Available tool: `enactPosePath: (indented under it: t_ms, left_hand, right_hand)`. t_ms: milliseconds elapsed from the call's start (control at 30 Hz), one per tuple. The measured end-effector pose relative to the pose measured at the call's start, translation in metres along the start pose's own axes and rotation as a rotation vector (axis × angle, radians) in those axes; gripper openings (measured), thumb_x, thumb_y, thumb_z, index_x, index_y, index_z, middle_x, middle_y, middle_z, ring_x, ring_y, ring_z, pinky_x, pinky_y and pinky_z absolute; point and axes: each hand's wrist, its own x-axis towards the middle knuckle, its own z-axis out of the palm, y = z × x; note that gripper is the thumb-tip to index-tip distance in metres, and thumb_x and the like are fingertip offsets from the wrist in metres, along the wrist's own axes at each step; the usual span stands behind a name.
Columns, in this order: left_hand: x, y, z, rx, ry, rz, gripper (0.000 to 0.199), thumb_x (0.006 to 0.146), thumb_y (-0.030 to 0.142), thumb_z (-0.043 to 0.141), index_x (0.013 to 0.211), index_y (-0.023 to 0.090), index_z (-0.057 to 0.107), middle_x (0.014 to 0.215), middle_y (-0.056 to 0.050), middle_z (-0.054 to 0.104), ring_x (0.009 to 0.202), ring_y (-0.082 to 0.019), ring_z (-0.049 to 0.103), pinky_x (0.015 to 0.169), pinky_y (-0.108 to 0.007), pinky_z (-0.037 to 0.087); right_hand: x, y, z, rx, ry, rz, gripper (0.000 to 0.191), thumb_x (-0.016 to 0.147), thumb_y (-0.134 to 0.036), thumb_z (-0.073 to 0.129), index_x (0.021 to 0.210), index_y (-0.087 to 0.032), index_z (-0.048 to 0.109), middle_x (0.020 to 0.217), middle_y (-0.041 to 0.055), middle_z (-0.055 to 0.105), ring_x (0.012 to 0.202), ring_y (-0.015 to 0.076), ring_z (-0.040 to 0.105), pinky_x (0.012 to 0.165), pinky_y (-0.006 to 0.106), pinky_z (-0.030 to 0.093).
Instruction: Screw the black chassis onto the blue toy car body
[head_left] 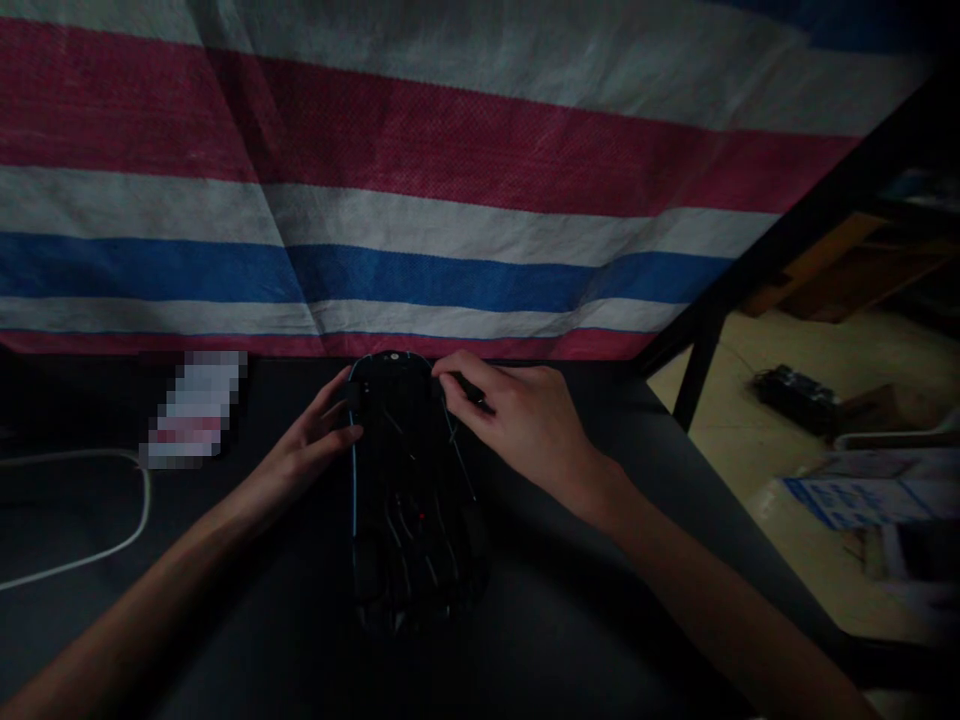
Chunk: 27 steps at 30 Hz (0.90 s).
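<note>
A black toy car [409,480] with blue edging lies lengthwise on the dark table, its underside up and wheels at the corners. My left hand [307,440] grips the car's left side near the far end, with the thumb over the edge and the fingers along the flank. At the far right corner, my right hand [525,410] is closed in a pinch beside the wheel there. Something small and dark shows between its curled fingers, too dim to name. Deep shadow hides much of the car's near end.
Behind the dark table [600,590] hangs a red, white and blue striped sheet [450,150]. A pixelated, phone-shaped item [199,400] and a white cable [142,520] lie at left. Beyond the right table edge, a dark object [795,395] and blue-white packaging [862,500] are on the floor.
</note>
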Motion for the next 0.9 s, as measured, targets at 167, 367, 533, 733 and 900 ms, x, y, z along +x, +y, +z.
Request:
enactPosePath:
  t_ms: [167, 367, 533, 733, 900]
  left_hand:
    - [0.0, 0.0, -0.001, 0.025, -0.01, -0.002, 0.075, 0.093, 0.034, 0.069, 0.158, 0.046, 0.034, 0.165, -0.002, 0.043, 0.147, -0.038, 0.044, 0.12, -0.057, 0.037]
    - [-0.001, 0.003, 0.001, 0.001, -0.001, -0.013, 0.076, 0.091, 0.033, 0.072, 0.157, 0.046, 0.036, 0.163, -0.001, 0.045, 0.148, -0.038, 0.041, 0.122, -0.057, 0.033]
    - [-0.002, 0.004, 0.002, -0.009, 0.003, -0.025, 0.076, 0.091, 0.032, 0.072, 0.157, 0.044, 0.037, 0.162, -0.002, 0.047, 0.148, -0.037, 0.043, 0.124, -0.056, 0.031]
    - [-0.002, 0.003, 0.0, 0.004, 0.024, -0.004, 0.075, 0.092, 0.032, 0.071, 0.157, 0.043, 0.037, 0.163, -0.003, 0.045, 0.145, -0.037, 0.047, 0.119, -0.052, 0.041]
    - [0.003, -0.002, -0.006, 0.003, 0.073, 0.014, 0.075, 0.092, 0.033, 0.071, 0.157, 0.044, 0.036, 0.167, -0.002, 0.04, 0.145, -0.036, 0.048, 0.118, -0.05, 0.043]
  right_hand:
    - [0.001, 0.003, -0.012, 0.058, -0.082, -0.054, 0.023, 0.101, -0.02, 0.041, 0.119, -0.018, 0.056, 0.102, 0.0077, 0.072, 0.09, 0.0201, 0.067, 0.083, 0.034, 0.05]
    - [0.002, 0.01, -0.017, 0.139, -0.153, -0.071, 0.015, 0.104, -0.026, 0.048, 0.111, -0.022, 0.061, 0.097, 0.0022, 0.071, 0.08, 0.0152, 0.066, 0.075, 0.028, 0.047]
    - [0.0, 0.005, -0.015, 0.083, -0.122, -0.027, 0.019, 0.103, -0.035, 0.05, 0.106, -0.025, 0.065, 0.072, -0.0042, 0.067, 0.058, 0.0115, 0.059, 0.061, 0.026, 0.038]
    - [0.0, 0.005, -0.015, 0.098, -0.143, -0.049, 0.017, 0.096, -0.024, 0.051, 0.111, -0.021, 0.059, 0.083, -0.0013, 0.069, 0.066, 0.0132, 0.062, 0.066, 0.026, 0.041]
    - [0.0, 0.011, -0.004, -0.029, -0.064, -0.002, 0.024, 0.105, -0.036, 0.044, 0.107, -0.025, 0.066, 0.069, -0.0035, 0.068, 0.054, 0.0121, 0.06, 0.058, 0.027, 0.035]
